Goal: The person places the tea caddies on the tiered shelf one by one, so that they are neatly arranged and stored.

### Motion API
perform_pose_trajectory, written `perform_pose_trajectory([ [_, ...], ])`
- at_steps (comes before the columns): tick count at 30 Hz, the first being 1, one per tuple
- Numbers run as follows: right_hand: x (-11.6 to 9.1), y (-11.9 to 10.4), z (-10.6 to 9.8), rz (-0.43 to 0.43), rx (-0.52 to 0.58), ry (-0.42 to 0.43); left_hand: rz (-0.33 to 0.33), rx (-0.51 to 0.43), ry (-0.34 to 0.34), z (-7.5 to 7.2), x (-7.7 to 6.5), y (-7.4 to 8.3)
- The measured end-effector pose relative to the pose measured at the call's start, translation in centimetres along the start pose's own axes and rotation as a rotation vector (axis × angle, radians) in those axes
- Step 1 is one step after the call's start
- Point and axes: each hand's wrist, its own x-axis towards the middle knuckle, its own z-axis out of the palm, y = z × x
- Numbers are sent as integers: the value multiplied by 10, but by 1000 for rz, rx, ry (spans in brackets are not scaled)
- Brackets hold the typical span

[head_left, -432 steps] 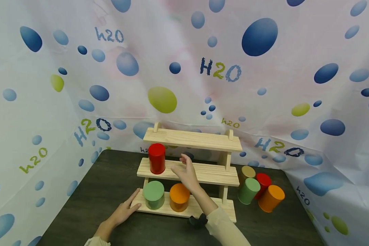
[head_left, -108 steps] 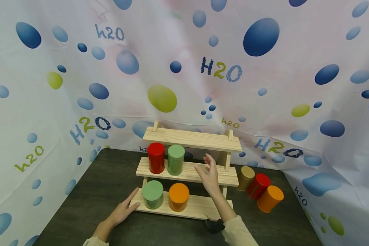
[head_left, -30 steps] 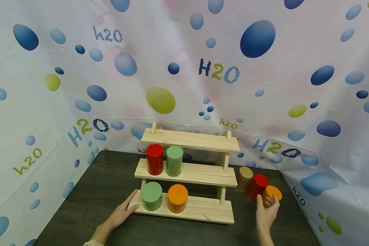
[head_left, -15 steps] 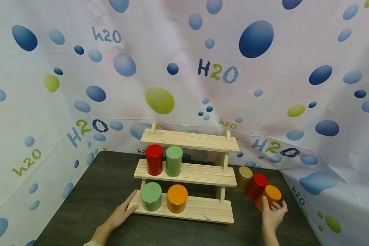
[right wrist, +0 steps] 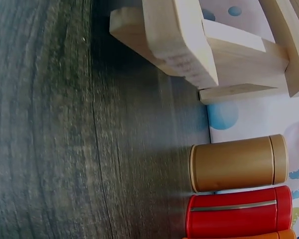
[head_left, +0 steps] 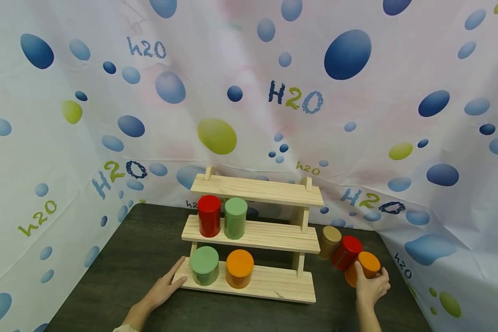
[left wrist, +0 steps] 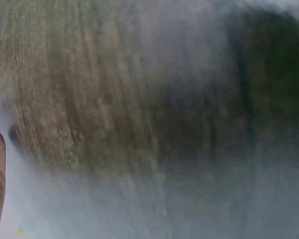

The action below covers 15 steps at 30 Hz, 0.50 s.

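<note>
By the right hand [head_left: 370,289], thumb and fingers curled round it, the tall orange jar [head_left: 368,262] is gripped on the table [head_left: 120,258], while the rack [head_left: 274,282] is touched at its left end by the left hand [head_left: 161,289], thumb spread. Four are already shelved (tall red jar [head_left: 209,217], tall green jar [head_left: 235,219], short green jar [head_left: 204,264], short orange jar [head_left: 239,268]); the gripped one, a second red jar [head_left: 346,252] and a gold jar [head_left: 329,242] are left unshelved.

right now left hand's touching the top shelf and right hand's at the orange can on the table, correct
Wrong shelf: the head view shows the left hand touching the bottom shelf. The right hand is at the orange can on the table.
</note>
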Motion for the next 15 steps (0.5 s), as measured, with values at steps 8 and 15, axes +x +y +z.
perform_pose_trajectory([
  [8,5,1,3,29,5,-10,23,-15,-2,-2,1,0],
  [15,9,0,5,46,-12,-27,2,-13,-2,0,1,-3],
])
